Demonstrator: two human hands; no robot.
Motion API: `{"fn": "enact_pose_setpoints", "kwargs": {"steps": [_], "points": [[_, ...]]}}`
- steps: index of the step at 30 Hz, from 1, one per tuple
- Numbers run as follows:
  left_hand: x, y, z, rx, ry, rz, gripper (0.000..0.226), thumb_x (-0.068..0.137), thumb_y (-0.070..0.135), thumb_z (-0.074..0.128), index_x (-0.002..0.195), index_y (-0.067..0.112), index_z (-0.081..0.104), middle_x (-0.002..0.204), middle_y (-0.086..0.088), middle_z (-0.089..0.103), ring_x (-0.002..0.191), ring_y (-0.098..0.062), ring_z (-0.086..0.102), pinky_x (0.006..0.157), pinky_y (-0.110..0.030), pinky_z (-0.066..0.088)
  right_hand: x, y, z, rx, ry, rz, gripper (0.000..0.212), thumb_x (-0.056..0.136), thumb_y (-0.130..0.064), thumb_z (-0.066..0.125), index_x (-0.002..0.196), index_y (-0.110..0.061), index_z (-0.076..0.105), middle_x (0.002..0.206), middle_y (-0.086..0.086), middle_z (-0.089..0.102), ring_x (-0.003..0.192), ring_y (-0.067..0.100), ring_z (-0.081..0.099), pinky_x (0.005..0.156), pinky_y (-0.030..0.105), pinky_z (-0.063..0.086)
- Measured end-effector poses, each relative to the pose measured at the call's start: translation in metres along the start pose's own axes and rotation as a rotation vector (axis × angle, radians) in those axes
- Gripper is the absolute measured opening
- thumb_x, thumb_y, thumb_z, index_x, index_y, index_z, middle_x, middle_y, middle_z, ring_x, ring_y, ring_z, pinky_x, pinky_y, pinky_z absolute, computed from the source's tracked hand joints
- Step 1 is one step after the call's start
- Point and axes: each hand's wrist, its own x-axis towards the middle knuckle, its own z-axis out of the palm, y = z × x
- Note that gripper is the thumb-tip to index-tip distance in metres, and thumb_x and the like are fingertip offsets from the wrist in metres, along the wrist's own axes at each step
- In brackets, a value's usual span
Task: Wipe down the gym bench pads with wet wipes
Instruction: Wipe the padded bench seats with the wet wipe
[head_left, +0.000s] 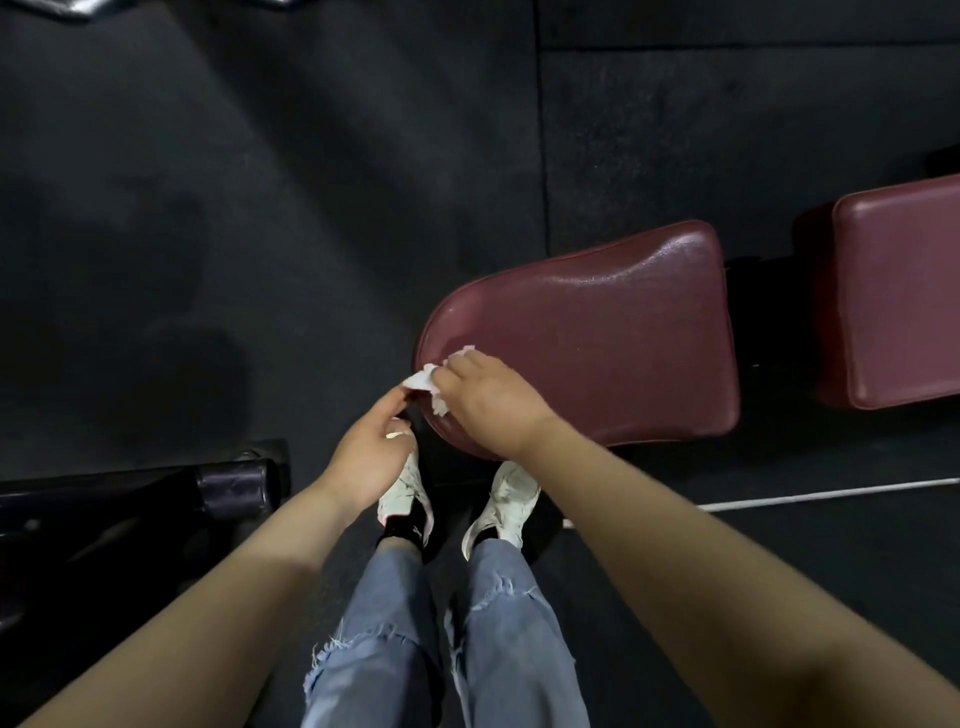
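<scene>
A maroon seat pad (597, 343) of the gym bench lies in front of me, its rounded end toward my feet. A second maroon pad (898, 291) sits to its right, across a dark gap. My right hand (488, 400) holds a crumpled white wet wipe (431, 382) on the pad's rounded near-left edge. My left hand (369, 452) reaches up beside it, and its fingertips pinch the wipe's left corner just off the pad.
Dark rubber floor surrounds the bench. A black machine frame with a round end cap (234, 486) lies at the lower left. A thin white line (831, 493) runs on the floor to the right. My legs and white shoes (504, 504) stand under the pad's near end.
</scene>
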Motion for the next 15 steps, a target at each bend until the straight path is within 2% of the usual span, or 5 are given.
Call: {"fn": "enact_pose_setpoints", "kwargs": {"steps": [2, 4, 10, 12, 15], "points": [[0.000, 0.002, -0.001, -0.010, 0.000, -0.002, 0.075, 0.084, -0.004, 0.043, 0.147, 0.038, 0.043, 0.141, 0.010, 0.055, 0.125, -0.010, 0.054, 0.113, -0.034, 0.038, -0.002, 0.023, -0.018, -0.002, -0.030, -0.072, 0.012, 0.078, -0.010, 0.067, 0.089, -0.010, 0.066, 0.084, 0.011, 0.064, 0.079, 0.032, 0.062, 0.074, 0.037, 0.052], [-0.001, 0.004, 0.000, -0.006, -0.017, 0.000, 0.076, 0.087, -0.007, 0.040, 0.150, 0.035, 0.038, 0.148, 0.010, 0.048, 0.130, -0.011, 0.050, 0.113, -0.032, 0.036, -0.017, 0.053, -0.046, 0.029, 0.057, 0.073, 0.010, 0.075, -0.006, 0.068, 0.080, -0.014, 0.066, 0.077, 0.009, 0.065, 0.075, 0.025, 0.059, 0.066, 0.031, 0.043], [-0.002, 0.008, 0.000, -0.006, -0.036, -0.007, 0.076, 0.089, -0.006, 0.039, 0.151, 0.038, 0.035, 0.149, 0.012, 0.045, 0.131, -0.010, 0.048, 0.112, -0.033, 0.037, -0.108, 0.131, -0.086, 0.010, 0.478, 1.078, 0.023, 0.098, -0.017, 0.044, 0.106, -0.007, 0.063, 0.101, 0.013, 0.066, 0.091, 0.030, 0.063, 0.071, 0.028, 0.040], [-0.001, 0.007, 0.000, -0.017, -0.031, -0.010, 0.076, 0.088, -0.005, 0.039, 0.150, 0.040, 0.036, 0.148, 0.014, 0.046, 0.129, -0.009, 0.049, 0.111, -0.033, 0.038, -0.106, 0.123, -0.075, 0.049, 0.579, 1.201, 0.022, 0.097, -0.017, 0.045, 0.106, -0.003, 0.060, 0.106, 0.018, 0.064, 0.097, 0.034, 0.062, 0.077, 0.033, 0.046], [0.001, 0.004, 0.001, -0.052, -0.006, -0.012, 0.075, 0.088, -0.006, 0.040, 0.147, 0.040, 0.041, 0.145, 0.013, 0.049, 0.129, -0.011, 0.051, 0.111, -0.033, 0.039, -0.065, 0.077, -0.056, 0.164, 0.728, 1.155, 0.025, 0.098, -0.012, 0.049, 0.112, 0.002, 0.064, 0.095, 0.006, 0.069, 0.089, 0.018, 0.063, 0.075, 0.012, 0.035]]}}
